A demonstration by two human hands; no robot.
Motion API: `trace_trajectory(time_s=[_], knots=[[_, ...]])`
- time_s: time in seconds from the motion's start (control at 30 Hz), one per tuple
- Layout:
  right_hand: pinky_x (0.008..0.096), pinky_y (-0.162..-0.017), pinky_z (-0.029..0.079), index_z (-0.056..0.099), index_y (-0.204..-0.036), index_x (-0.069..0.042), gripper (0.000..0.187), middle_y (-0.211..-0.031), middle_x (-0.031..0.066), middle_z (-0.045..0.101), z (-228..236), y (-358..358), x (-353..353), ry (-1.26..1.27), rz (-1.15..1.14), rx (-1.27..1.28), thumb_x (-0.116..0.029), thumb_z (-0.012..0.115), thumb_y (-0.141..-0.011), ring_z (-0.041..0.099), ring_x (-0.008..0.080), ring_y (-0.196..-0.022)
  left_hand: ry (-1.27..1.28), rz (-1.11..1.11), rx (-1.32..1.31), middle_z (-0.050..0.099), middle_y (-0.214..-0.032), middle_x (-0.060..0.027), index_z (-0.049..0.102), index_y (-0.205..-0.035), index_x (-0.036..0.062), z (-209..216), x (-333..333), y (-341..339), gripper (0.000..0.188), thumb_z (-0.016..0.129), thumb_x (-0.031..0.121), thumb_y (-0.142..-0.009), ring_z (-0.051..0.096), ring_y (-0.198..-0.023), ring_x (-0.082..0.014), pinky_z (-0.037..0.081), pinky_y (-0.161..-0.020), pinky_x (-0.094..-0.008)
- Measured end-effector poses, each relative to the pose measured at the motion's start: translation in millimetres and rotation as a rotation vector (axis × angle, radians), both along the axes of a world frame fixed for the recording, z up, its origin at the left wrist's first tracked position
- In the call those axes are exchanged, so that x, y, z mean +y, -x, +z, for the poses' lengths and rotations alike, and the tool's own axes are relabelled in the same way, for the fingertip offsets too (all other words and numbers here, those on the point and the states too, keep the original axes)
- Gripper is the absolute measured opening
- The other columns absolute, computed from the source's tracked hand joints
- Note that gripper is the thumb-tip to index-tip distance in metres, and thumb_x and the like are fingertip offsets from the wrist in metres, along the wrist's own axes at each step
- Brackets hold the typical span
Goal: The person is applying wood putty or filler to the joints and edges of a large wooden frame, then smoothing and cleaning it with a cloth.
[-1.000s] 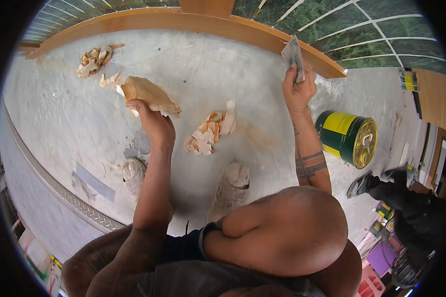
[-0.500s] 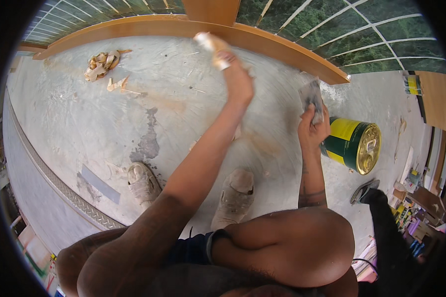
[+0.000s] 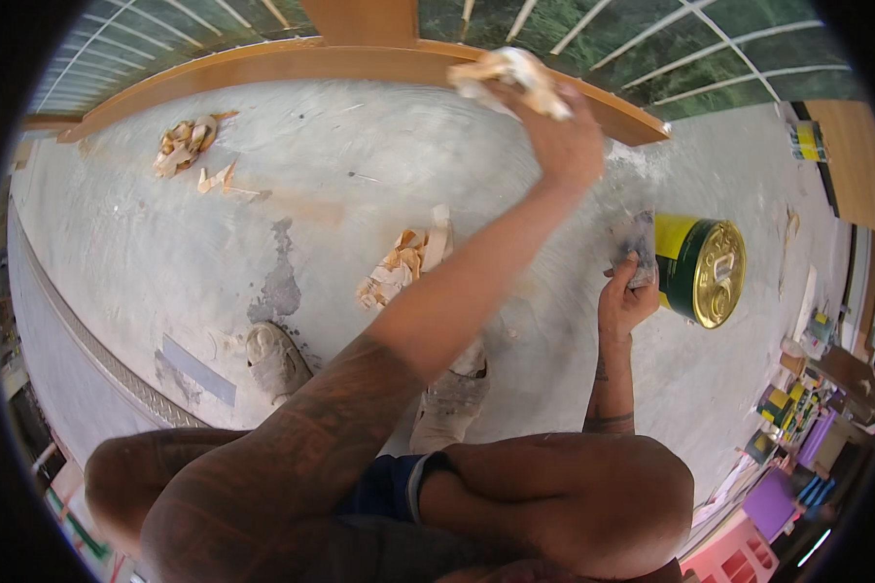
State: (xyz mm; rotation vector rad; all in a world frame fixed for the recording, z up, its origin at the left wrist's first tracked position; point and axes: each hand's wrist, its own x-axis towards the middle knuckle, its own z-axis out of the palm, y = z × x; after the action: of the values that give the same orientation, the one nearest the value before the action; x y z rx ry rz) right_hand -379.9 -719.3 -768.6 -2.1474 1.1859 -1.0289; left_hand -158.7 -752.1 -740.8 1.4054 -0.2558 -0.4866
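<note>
My left hand [image 3: 566, 146] stretches out to the far side, closed around a crumpled white-and-tan wad [image 3: 520, 80] at the wooden door's bottom rail [image 3: 233, 66]. Motion blurs the wad, so I cannot tell cloth from paper. Nearer me on the right, my right hand [image 3: 628, 303] grips a flat grey scraper-like piece [image 3: 636, 241], its outer end smeared by motion. Close beside that hand, a green-and-yellow metal can [image 3: 690, 267] lies on its side with the gold lid facing right. Under my left forearm rests a crumpled heap of tan strips [image 3: 397, 272].
More crumpled tan strips [image 3: 185, 146] lie at the far left of the grey floor [image 3: 360, 146]. A grey strip [image 3: 199, 369] is left of my shoes [image 3: 449, 413]. Green panes with white bars [image 3: 603, 44] fill the door. Cans and boxes [image 3: 783, 403] crowd the right edge.
My left hand has swept right along the door rail with the wad. My right hand has come slightly nearer me. A dark leg and shoe at the right have left the view.
</note>
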Motion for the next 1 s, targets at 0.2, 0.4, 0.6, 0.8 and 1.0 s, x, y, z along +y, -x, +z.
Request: trace_trajectory(time_s=[0.2,0.4,0.6,0.8,1.0], knots=[[0.0296,-0.054,0.053,0.067,-0.098,0.009,0.018,-0.085,0.0117,0.067,-13.8,-16.3,1.7,-0.098,-0.048,-0.131,-0.007,0.06,-0.102,0.064,0.0153,-0.061,-0.304,0.125,-0.227,-0.003,-0.161,-0.0426,-0.006,-0.155,-0.0165,5.2,-22.1,27.2,0.085,0.038,0.038,-0.108,0.001,-0.154,-0.0528,0.002,-0.128,-0.0523],[0.0295,-0.054,0.053,0.067,-0.097,0.01,0.018,-0.084,0.0115,0.067,-10.4,15.3,0.3,-0.057,-0.062,0.003,-0.007,0.061,-0.101,0.064,0.0156,-0.061,-0.071,0.035,-0.097,0.012,-0.159,-0.0415,-0.004,-0.156,-0.0126,-2.2,8.0,-0.7,0.077,0.03,0.039,-0.111,0.015,-0.152,-0.0504,0.011,-0.128,-0.0514],[0.0286,-0.054,0.052,0.067,-0.097,0.01,0.017,-0.079,0.0097,0.066,-9.7,-40.7,6.5,-0.065,0.006,-0.128,-0.006,0.061,-0.101,0.062,0.0135,-0.06,-0.441,-0.104,-0.307,-0.004,-0.161,-0.043,-0.011,-0.155,-0.0148,1.9,-14.1,39.0,0.086,0.036,0.04,-0.108,-0.002,-0.154,-0.0527,0.002,-0.129,-0.0501],[0.0281,-0.054,0.056,0.069,-0.102,0.01,0.019,-0.083,0.0083,0.068,-7.6,-22.8,1.0,0.011,0.06,-0.012,-0.008,0.063,-0.101,0.063,0.0117,-0.062,-0.319,0.253,-0.2,0.057,-0.131,-0.03,0.032,-0.145,-0.009,-45.8,35.6,-70.4,0.068,0.028,0.05,-0.112,0.054,-0.122,-0.0398,0.036,-0.106,-0.0532],[0.0271,-0.061,0.051,0.067,-0.103,0.007,0.015,-0.084,0.0076,0.068,-12.7,-27.1,3.4,-0.072,0.006,-0.115,-0.007,0.065,-0.099,0.062,0.0118,-0.067,0.009,0.004,0.166,0.001,-0.165,-0.0372,-0.013,-0.156,-0.0133,16.0,-24.7,39.4,0.087,0.037,0.04,-0.11,0.003,-0.157,-0.0419,0.006,-0.129,-0.0436]])
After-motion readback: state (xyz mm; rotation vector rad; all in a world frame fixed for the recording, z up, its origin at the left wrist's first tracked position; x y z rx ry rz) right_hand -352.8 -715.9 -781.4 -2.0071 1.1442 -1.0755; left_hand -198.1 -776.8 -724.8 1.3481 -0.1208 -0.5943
